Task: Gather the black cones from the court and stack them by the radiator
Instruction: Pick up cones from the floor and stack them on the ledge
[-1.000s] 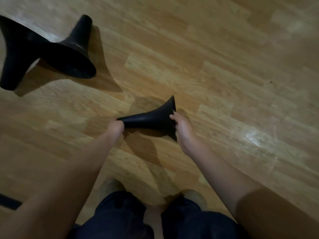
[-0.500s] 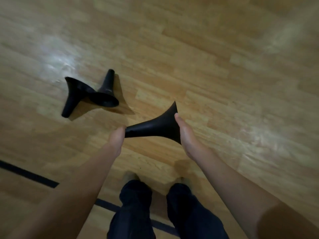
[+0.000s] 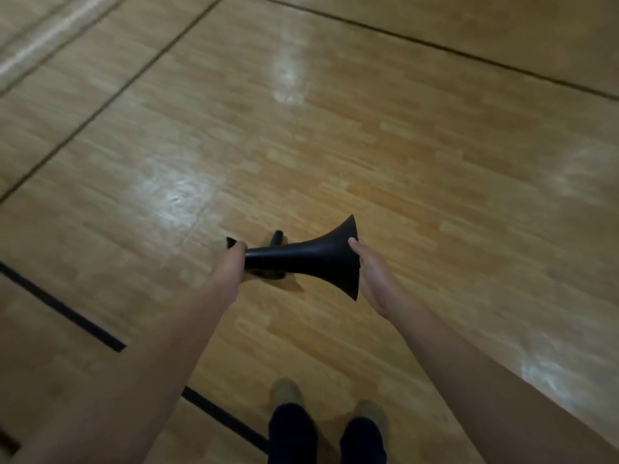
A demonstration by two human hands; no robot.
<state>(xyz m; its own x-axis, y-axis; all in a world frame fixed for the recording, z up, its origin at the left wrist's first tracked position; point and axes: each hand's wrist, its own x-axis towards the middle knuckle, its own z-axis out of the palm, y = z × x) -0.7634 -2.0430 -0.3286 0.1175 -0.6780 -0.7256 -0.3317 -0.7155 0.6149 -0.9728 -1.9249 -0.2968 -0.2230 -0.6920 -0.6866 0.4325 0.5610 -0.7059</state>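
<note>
I carry a black cone sideways above the wooden court floor, its narrow end to the left and its flared base to the right. My left hand grips the narrow end. My right hand holds the flared base from the near side. On the floor behind the held cone lie two more black cones, mostly hidden by it and by my left hand; only a tip and an edge show.
Dark court lines cross the floor at the lower left, and thinner lines run across the top. My feet stand at the bottom centre. No radiator is in view.
The held cone has risen with both hands as I straightened up. The two cones on the floor now look smaller and lie behind the held cone instead of to its left.
</note>
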